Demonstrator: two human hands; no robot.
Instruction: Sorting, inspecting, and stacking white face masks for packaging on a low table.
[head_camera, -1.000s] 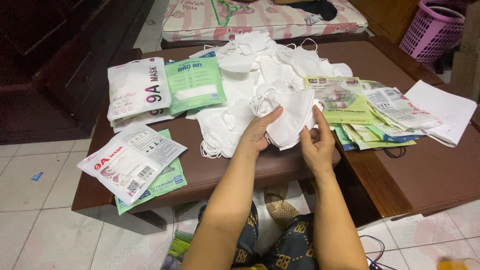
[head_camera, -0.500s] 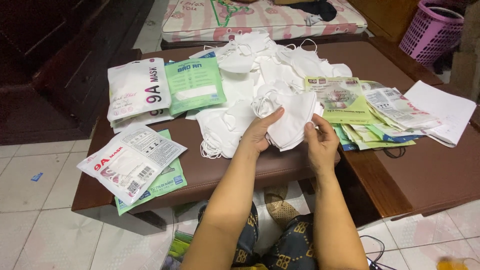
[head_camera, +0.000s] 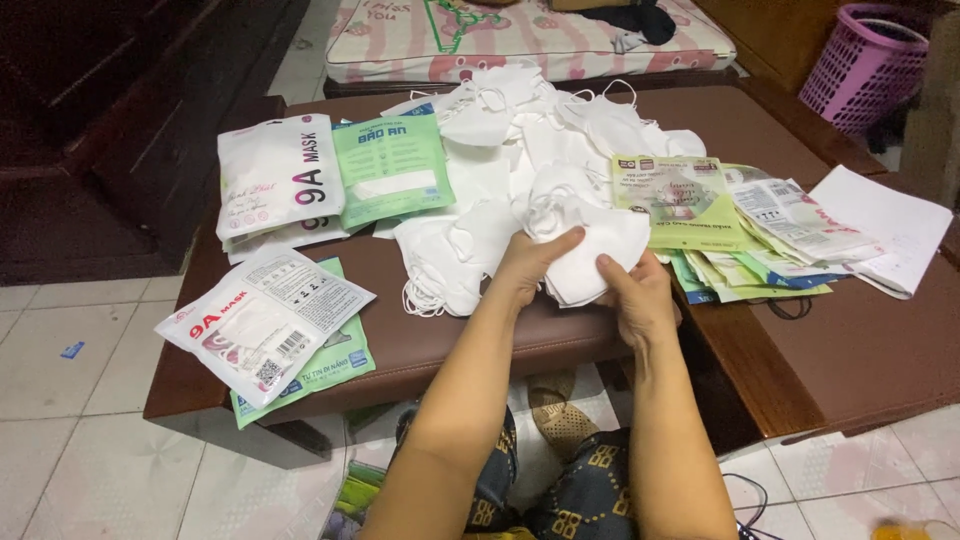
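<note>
My left hand (head_camera: 525, 268) and my right hand (head_camera: 637, 293) both grip a small stack of white face masks (head_camera: 590, 245) just above the front of a brown table (head_camera: 420, 340). The left thumb lies across the top of the stack, while the right thumb presses its lower right side. Behind the hands a loose pile of white masks (head_camera: 520, 150) with ear loops spreads over the middle of the table. More folded masks (head_camera: 440, 260) lie just left of my left hand.
White and green mask packets (head_camera: 265, 315) overhang the front left edge; two more packets (head_camera: 330, 175) lie further back. Green and white flat packets (head_camera: 735, 215) and white paper (head_camera: 885, 225) cover the right side. A pink basket (head_camera: 865, 60) and a patterned cushion (head_camera: 520, 35) stand behind.
The mask stack has settled lower and flatter between my hands. My right hand has shifted down a little along its right edge. The left hand has hardly moved.
</note>
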